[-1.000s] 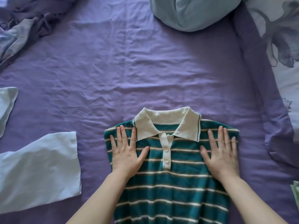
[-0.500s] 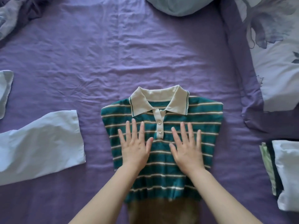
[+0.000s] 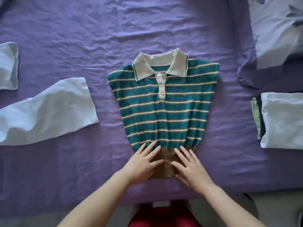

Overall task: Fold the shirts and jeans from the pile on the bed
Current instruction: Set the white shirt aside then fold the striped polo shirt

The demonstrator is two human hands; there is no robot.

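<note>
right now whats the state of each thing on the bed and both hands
green striped polo shirt with cream collar: flat, face up, sides folded in, placket buttoned
brown hem band: flat, under both hands
left hand: fingers straight, pressing the hem
right hand: fingers straight, pressing the hem
pale blue shirt: unfolded, crumpled
white folded garment: folded, atop a stack
purple bedsheet: wrinkled

The polo shirt (image 3: 164, 105) lies centred on the bed (image 3: 82, 30), a sleeve (image 3: 49, 112) left of it, a folded stack (image 3: 282, 120) right, a pillow (image 3: 278, 30) behind that.
</note>
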